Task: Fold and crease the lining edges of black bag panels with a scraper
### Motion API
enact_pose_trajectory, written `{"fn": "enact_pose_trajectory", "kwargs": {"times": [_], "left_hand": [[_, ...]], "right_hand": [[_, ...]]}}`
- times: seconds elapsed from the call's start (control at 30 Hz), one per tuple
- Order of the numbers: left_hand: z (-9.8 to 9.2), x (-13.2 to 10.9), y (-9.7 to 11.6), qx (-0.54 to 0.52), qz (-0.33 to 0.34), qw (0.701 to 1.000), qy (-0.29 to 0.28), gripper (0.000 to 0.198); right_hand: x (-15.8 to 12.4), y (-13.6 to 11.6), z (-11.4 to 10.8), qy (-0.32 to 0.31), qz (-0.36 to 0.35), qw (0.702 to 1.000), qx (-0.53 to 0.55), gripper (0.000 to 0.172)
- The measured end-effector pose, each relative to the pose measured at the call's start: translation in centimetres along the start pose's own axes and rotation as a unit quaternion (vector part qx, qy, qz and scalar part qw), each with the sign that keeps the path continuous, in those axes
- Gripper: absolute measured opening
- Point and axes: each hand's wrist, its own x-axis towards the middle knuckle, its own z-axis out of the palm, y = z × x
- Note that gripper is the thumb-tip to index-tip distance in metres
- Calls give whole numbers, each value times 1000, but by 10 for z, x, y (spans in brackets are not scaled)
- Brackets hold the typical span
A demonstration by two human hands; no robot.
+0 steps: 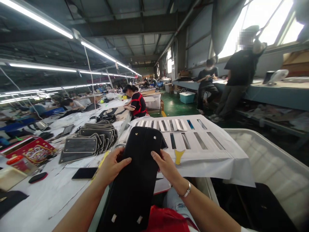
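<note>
A person's left hand and right hand hold a long black panel at the lower center of the frame, each grip closed on one long edge with the thumb across its face. Pale tabs mark three corners of the panel; a gold-colored stud marks the fourth. At center left, stitched dark pieces lie piled on a white-topped counter, a phone below them. Right of center, a yellow piece rests on a white sheet with rows of strips. Beyond, a co-worker bends forward.
</note>
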Motion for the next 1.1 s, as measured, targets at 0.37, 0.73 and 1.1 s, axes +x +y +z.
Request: {"fn": "enact_pose_trajectory", "kwargs": {"times": [0.37,0.73,1.1], "left_hand": [[39,-16,-43,-67,1,997,-41,35],[41,-14,-61,-119,-14,993,12,36],[40,-12,-72,-160,-19,987,-11,34]], "right_hand": [[30,-21,-50,80,-227,887,-395,58],[36,-34,-15,40,-281,797,-534,19],[51,-56,-31,-106,-135,836,-521,13]]}}
